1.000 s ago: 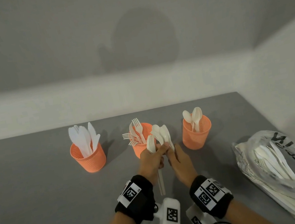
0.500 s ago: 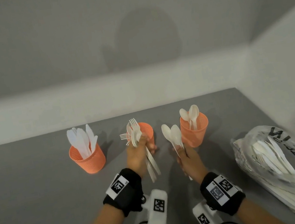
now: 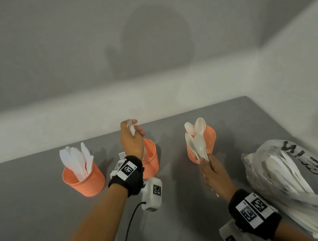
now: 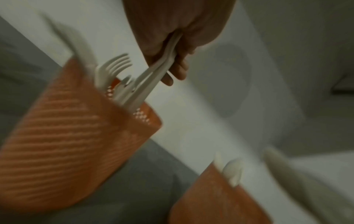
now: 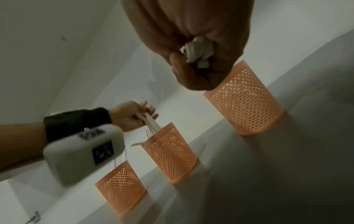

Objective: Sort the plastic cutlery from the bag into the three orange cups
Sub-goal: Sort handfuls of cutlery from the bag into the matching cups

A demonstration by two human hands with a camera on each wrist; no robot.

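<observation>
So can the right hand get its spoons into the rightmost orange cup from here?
Probably yes: the right hand holds the spoons just in front of that cup, whose open top holds only two spoons.

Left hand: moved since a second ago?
Yes. The left hand has gone from in front of the middle cup to above it, lowering its forks into that cup.

Just a grey table [image 3: 32, 217] filling the lower frame, plain white walls [image 3: 57, 53] behind and at right, with a round shadow [image 3: 152, 40] upper center.
</observation>
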